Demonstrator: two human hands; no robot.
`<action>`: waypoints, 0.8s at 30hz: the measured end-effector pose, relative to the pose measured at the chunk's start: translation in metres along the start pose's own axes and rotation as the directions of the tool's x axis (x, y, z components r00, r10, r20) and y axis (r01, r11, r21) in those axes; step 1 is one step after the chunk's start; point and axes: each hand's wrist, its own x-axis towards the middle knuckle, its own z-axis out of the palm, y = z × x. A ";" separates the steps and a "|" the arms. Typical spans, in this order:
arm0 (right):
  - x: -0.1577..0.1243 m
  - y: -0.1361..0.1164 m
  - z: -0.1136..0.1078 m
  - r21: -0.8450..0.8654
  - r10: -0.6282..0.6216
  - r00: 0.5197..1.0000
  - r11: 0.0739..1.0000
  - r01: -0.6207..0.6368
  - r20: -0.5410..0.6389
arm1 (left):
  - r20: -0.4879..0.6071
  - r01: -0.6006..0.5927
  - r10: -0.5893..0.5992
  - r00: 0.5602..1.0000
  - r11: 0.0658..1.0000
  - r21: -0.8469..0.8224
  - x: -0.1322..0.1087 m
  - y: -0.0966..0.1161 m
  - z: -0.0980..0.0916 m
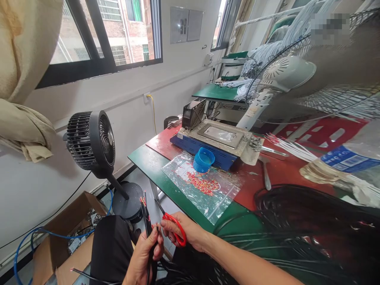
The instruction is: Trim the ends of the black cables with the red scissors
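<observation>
My left hand (147, 249) is closed round a bundle of black cables (146, 215), whose stripped ends show red and pale inner wires at the top. In my right hand (175, 229) is a pair of scissors (182, 236) with red handles; the dark blades point up and to the left, past the cable ends. The fingertips of both hands nearly meet at one cable end just above my left thumb. More black cables (276, 225) lie in a large coil on the table to the right.
A clear plastic bag (225, 204) with small red and yellow bits lies on the green and red table (142, 156). Behind it stand a blue tub (203, 160) and a blue solder pot (190, 143). A black fan (92, 138) and a cardboard box (55, 253) are on the left.
</observation>
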 end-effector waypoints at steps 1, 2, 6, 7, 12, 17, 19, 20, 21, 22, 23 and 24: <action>0.000 0.000 0.000 0.005 0.004 1.000 1.000 -0.003 -0.004 | -0.005 0.000 0.000 1.000 1.000 0.002 0.001 0.000 -0.001; 0.000 0.000 0.000 0.006 0.007 1.000 1.000 -0.007 -0.007 | -0.011 -0.002 0.002 1.000 1.000 0.005 0.001 -0.001 -0.001; -0.001 -0.001 0.001 -0.008 0.018 1.000 1.000 -0.018 -0.001 | -0.025 -0.026 0.027 0.999 0.999 0.045 0.000 -0.002 -0.001; -0.001 -0.002 0.001 -0.010 0.020 1.000 1.000 -0.020 0.001 | -0.030 -0.035 0.037 0.999 0.998 0.061 0.000 -0.002 -0.001; -0.003 -0.005 0.002 -0.046 0.019 0.999 0.999 -0.018 0.029 | -0.064 -0.083 0.092 0.994 0.987 0.138 0.000 -0.003 -0.001; -0.001 -0.002 0.000 0.030 0.036 0.999 0.999 -0.036 0.000 | -0.093 -0.091 0.104 0.990 0.987 0.133 0.001 -0.003 -0.002; 0.000 0.000 -0.001 0.044 0.039 0.999 0.998 -0.038 -0.021 | -0.097 -0.092 0.104 0.990 0.988 0.122 0.001 -0.003 -0.001; 0.001 0.000 -0.001 0.042 0.041 0.999 0.998 -0.040 -0.022 | -0.096 -0.095 0.106 0.990 0.989 0.117 0.000 -0.002 0.000; 0.001 0.001 -0.001 0.038 0.041 0.999 0.998 -0.040 -0.018 | -0.097 -0.099 0.110 0.989 0.989 0.112 0.000 -0.002 0.001; 0.001 0.001 -0.001 0.035 0.041 0.999 0.999 -0.040 -0.016 | -0.101 -0.102 0.113 0.988 0.989 0.107 -0.001 -0.002 0.001; 0.001 0.001 -0.001 0.034 0.041 0.999 0.999 -0.041 -0.016 | -0.105 -0.104 0.115 0.988 0.989 0.103 -0.001 -0.002 0.002; 0.001 0.001 -0.001 0.035 0.042 0.999 0.999 -0.042 -0.015 | -0.109 -0.105 0.116 0.987 0.989 0.101 -0.001 -0.002 0.002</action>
